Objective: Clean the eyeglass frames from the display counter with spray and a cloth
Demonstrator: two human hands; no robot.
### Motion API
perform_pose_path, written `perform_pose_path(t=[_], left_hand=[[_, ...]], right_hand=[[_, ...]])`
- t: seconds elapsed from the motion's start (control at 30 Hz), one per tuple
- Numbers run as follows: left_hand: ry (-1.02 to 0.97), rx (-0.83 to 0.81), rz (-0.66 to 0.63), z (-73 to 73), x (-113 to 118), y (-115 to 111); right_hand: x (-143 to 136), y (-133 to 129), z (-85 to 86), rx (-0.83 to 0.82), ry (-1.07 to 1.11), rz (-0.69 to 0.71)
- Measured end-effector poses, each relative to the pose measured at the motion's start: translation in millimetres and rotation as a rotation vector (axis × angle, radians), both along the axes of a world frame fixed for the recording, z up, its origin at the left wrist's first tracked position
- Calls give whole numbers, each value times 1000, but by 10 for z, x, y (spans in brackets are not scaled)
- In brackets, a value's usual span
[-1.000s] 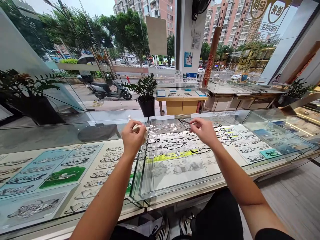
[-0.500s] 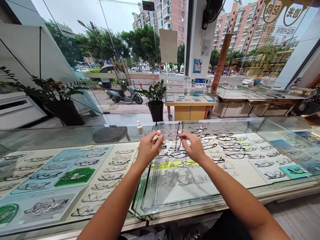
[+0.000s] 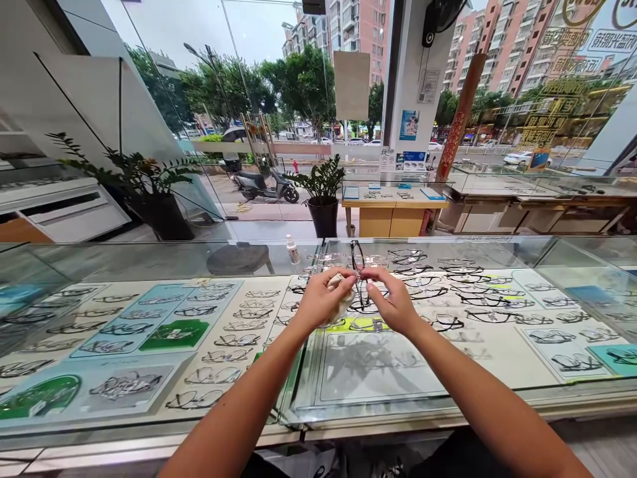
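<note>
Left hand [image 3: 321,300]: fingers clamped on a pale cloth [image 3: 343,307]. Right hand [image 3: 392,302]: thumb and index finger pinched on dark-framed glasses [image 3: 355,255], held upright above the glass tabletop [image 3: 378,382]. Cloth right at the glasses; can't tell if it's touching. White bottle [image 3: 292,251] stands just beyond left hand. Hands block part of the display frames [image 3: 237,340] below.

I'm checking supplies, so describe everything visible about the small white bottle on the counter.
The white bottle looks plastic, with a narrower white top and printing too small to read. It stands upright on the glass counter, beyond the left hand, and no hand touches it. Its contents cannot be made out.
</note>
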State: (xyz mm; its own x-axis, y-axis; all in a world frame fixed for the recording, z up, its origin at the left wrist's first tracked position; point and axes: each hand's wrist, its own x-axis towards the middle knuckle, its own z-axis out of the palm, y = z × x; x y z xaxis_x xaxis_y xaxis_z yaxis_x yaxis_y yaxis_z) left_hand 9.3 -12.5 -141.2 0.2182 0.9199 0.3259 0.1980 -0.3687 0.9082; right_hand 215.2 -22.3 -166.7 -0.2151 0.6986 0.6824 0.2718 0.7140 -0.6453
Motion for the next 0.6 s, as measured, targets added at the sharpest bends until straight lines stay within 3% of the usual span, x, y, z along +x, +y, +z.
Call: perform_pose_path(t=[0.23, 0.6], left_hand=[[-30, -11, 27, 104, 15, -38], [-33, -7, 57, 49, 23, -31]], right_hand=[[-13, -18, -13, 7, -26, 5], [-54, -75, 3, -46, -19, 61]])
